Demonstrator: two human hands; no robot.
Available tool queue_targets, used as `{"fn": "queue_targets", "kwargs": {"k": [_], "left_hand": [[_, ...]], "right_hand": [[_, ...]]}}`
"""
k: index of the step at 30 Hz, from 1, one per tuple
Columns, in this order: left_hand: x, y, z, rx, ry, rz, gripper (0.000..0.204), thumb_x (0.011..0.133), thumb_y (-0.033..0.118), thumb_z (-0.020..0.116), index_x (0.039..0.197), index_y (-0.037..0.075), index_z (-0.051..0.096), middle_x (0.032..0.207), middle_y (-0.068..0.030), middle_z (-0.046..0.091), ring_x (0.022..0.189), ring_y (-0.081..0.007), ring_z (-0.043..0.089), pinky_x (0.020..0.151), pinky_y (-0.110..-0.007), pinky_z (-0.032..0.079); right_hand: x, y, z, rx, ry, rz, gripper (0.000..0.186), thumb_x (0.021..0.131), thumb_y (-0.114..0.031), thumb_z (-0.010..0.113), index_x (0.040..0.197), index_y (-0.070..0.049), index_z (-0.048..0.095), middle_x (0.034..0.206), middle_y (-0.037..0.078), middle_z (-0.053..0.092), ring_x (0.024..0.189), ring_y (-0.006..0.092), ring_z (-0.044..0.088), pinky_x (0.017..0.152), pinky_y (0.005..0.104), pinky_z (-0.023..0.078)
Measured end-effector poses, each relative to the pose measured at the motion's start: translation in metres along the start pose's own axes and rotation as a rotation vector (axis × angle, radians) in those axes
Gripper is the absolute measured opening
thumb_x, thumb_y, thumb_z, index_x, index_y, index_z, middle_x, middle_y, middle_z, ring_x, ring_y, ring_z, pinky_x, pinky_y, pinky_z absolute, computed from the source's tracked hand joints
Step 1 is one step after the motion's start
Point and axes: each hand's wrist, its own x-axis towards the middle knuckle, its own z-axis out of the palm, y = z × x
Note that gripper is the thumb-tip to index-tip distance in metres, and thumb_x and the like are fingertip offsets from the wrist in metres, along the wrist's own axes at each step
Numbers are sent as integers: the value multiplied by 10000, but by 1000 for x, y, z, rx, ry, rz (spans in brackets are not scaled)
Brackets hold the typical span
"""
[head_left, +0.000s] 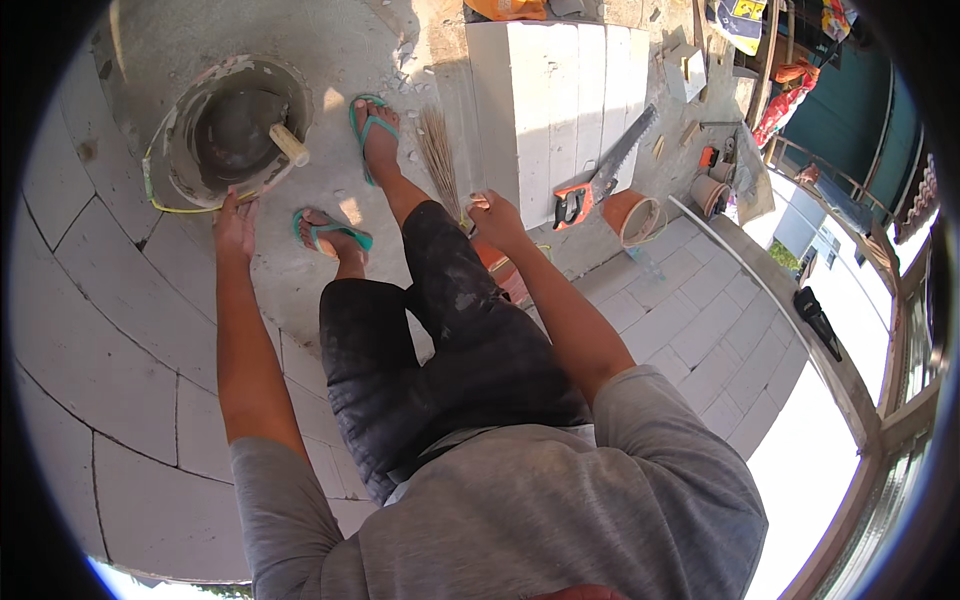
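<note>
A round mortar bucket (180,170) with grey, caked walls stands on the floor at the far left, with wet grey mix inside. A tool with a pale, thick handle (289,145) leans over its rim. My left hand (236,225) has its fingers closed on the bucket's yellow-green handle (185,210), at the near side of the rim. Out to the right, my right hand (497,222) is raised with curled fingers, close to a stick broom (437,150). Whether anything small is in those fingers I cannot make out.
A stack of white blocks (562,110) bears a handsaw (610,165) with an orange and black grip. Beside it lies a terracotta-coloured bucket (630,218). My sandalled feet (378,140) stand on rubble-strewn concrete. Pale block walls (130,330) rise at left and right.
</note>
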Motion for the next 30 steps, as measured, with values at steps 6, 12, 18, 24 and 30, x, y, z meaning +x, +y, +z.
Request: {"fn": "queue_targets", "kwargs": {"k": [6,12,18,24,30], "left_hand": [[-103,20,12,394,17,-113,772,1035,297,637,1626,27,222,1656,-193,308,1407,-395,496,1177,-496,406],[-226,17,8,865,-88,-28,745,1056,344,598,1628,17,250,1654,-202,336,1414,-378,504,1149,-495,415],[-284,-41,-21,1121,-68,-118,670,1040,309,631,1572,-11,378,1481,-150,497,1219,-236,602,976,-360,503],[-290,-73,-10,1274,-58,-125,513,1032,175,618,1491,-21,502,754,79,524,624,-1,372,563,-191,313],[-294,-81,11,1265,-52,-140,494,1030,161,609,1479,-19,510,762,68,547,663,-9,416,591,-195,351]], "right_hand": [[-49,291,30,326,277,500,245,933,-130,640,1132,9,678,889,89,694,712,190,676,619,331,548],[-6,346,48,892,495,543,101,926,-45,575,971,-11,659,759,33,593,663,165,616,568,348,513],[89,364,48,948,501,687,266,817,-93,643,1067,-10,605,902,98,576,815,236,578,869,466,500],[109,336,54,1335,719,703,361,746,-68,653,1086,53,637,1067,146,583,941,301,580,831,464,499],[70,271,76,1485,628,677,469,760,-99,666,1197,49,584,1196,161,550,1099,297,545,973,487,469]]}}
